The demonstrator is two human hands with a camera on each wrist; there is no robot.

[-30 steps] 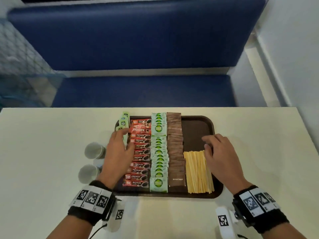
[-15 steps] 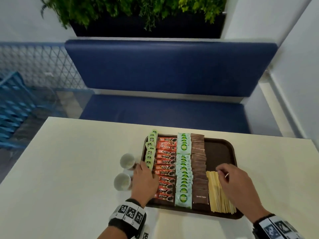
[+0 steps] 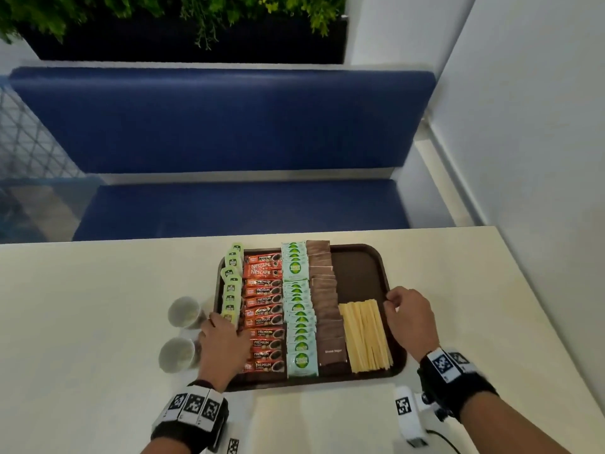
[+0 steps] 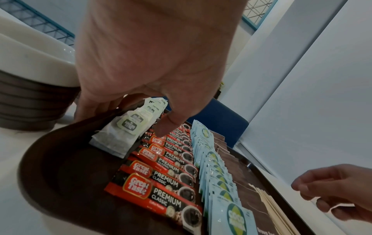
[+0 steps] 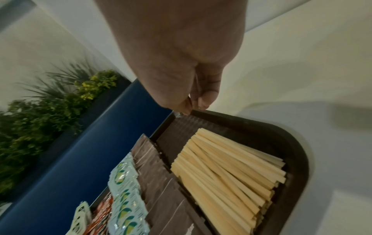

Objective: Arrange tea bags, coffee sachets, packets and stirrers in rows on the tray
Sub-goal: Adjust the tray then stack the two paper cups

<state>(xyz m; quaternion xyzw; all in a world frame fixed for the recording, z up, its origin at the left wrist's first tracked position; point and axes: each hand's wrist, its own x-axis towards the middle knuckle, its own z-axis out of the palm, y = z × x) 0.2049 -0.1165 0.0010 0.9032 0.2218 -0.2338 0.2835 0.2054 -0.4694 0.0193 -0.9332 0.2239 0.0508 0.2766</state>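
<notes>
A brown tray (image 3: 311, 383) holds rows: tea bags (image 3: 230, 290), red coffee sachets (image 3: 263, 319), green-and-white packets (image 3: 299, 322), brown sugar packets (image 3: 327, 316) and wooden stirrers (image 3: 365, 335). My left hand (image 3: 226, 326) arches over the tray's left rim. In the left wrist view my left hand (image 4: 123, 121) has fingers hooked outside the rim, and the thumb is down on a coffee sachet (image 4: 161, 141) beside the tea bags (image 4: 120, 133). My right hand (image 3: 391, 299) pinches the right rim, as the right wrist view shows (image 5: 191, 108), just beyond the stirrers (image 5: 227, 173).
Two paper cups (image 3: 183, 311) (image 3: 178, 353) stand on the cream table just left of the tray, close to my left fingers. A blue bench (image 3: 229, 208) runs behind the table. A white wall (image 3: 523, 158) closes the right side. The tray's far right corner is bare.
My left hand slid left off the coffee sachets to the tray's left rim. My right hand moved from above the stirrers out to the right rim. The head view lifted.
</notes>
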